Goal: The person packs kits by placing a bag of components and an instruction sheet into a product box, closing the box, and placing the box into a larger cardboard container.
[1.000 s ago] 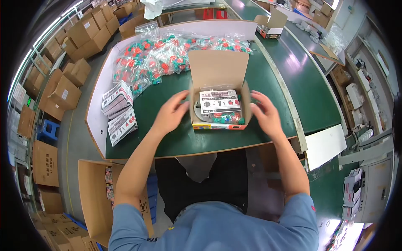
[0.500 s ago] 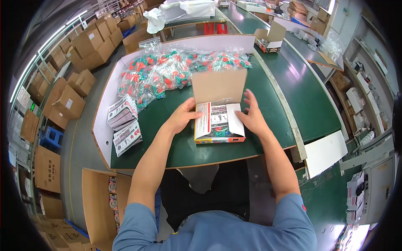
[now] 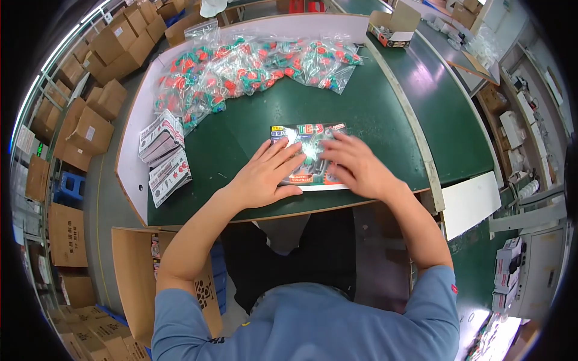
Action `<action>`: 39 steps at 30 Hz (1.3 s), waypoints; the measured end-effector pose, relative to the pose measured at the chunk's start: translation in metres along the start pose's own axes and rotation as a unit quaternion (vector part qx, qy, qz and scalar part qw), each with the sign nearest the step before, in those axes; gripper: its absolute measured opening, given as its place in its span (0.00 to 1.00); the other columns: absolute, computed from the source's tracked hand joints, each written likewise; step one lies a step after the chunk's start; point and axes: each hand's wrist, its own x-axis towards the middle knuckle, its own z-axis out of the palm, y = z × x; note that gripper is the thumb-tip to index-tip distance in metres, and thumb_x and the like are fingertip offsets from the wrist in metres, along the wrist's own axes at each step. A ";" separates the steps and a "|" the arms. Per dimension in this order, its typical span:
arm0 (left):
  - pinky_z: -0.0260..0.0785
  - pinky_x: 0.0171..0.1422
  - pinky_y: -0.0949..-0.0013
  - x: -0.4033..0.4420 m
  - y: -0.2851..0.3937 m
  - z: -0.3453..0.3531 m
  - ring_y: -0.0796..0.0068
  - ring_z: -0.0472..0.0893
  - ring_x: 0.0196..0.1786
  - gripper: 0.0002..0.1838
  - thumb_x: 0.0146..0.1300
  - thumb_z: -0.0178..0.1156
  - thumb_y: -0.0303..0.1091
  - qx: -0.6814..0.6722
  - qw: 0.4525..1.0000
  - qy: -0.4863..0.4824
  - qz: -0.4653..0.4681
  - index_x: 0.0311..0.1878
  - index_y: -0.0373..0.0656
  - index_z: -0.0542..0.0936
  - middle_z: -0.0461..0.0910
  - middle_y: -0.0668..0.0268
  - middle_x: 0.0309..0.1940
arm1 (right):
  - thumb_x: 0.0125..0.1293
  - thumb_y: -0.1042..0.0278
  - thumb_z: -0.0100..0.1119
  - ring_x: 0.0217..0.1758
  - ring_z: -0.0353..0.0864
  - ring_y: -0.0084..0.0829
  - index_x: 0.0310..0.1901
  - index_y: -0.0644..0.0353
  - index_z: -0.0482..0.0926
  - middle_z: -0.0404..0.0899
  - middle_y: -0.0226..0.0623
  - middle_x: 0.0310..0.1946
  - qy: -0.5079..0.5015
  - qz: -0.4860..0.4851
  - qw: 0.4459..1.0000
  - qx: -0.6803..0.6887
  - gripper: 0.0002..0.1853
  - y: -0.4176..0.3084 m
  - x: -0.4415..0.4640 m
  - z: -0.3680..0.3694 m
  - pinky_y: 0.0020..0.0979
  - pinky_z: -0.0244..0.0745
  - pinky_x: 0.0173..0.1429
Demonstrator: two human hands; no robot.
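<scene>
A closed box with a glossy printed lid lies on the green table, near its front edge. My left hand rests flat on the left part of the lid, fingers spread. On the right part lies my right hand, its fingers extended over the print and slightly blurred. Neither hand is wrapped around anything. Behind the box is a heap of clear bags with red and green parts. Folded printed leaflets are stacked to the left.
A low white wall borders the table at the left and back. An open box stands on the green surface at back right. Below the table's left front is a large open carton. A metal rail runs along the right.
The box's raised lid and side flaps are now folded shut, hiding the leaflet and bagged parts inside. Both hands have moved from the box's sides onto its top.
</scene>
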 end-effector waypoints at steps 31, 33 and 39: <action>0.79 0.61 0.59 -0.007 0.002 0.013 0.65 0.87 0.56 0.13 0.61 0.75 0.32 -0.034 0.989 0.136 0.054 0.49 0.46 0.89 0.90 0.68 0.50 | 0.67 0.71 0.74 0.83 0.64 0.52 0.62 0.58 0.85 0.83 0.36 0.67 0.049 -0.039 0.981 0.181 0.22 -0.007 -0.026 0.021 0.49 0.68 0.80; 0.79 0.62 0.59 -0.009 0.002 0.013 0.65 0.87 0.57 0.13 0.61 0.75 0.32 -0.049 0.989 0.129 0.048 0.49 0.45 0.90 0.90 0.67 0.50 | 0.66 0.71 0.74 0.83 0.64 0.53 0.62 0.58 0.85 0.83 0.36 0.67 0.049 -0.029 0.980 0.190 0.22 -0.008 -0.030 0.024 0.49 0.68 0.81; 0.78 0.64 0.59 -0.008 -0.005 0.006 0.65 0.85 0.60 0.15 0.60 0.75 0.31 -0.117 0.988 0.089 0.035 0.51 0.45 0.90 0.89 0.66 0.53 | 0.64 0.70 0.76 0.83 0.64 0.53 0.62 0.57 0.85 0.81 0.36 0.70 0.067 -0.031 0.981 0.181 0.24 -0.011 -0.030 0.028 0.50 0.67 0.81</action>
